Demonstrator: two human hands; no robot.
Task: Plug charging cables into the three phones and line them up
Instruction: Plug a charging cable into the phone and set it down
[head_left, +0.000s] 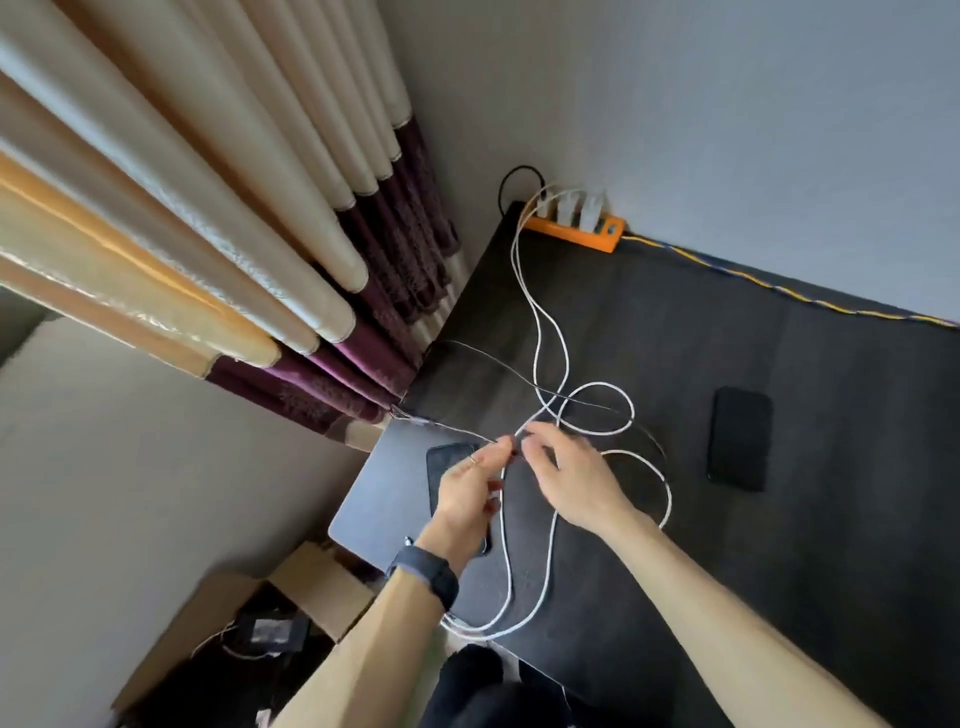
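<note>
While my left hand (470, 480) and right hand (566, 475) pinch one white cable (540, 332) between them above the worktop (727, 571), the nearest phone (449, 457) lies directly beneath my left hand, long axis running toward me; another phone (740, 438) lies well right.

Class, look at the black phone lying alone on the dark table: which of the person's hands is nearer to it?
The right hand is nearer the phone, which lies apart to its right. The left hand is farther off, beyond the right hand. Both hands meet at the white cable.
</note>
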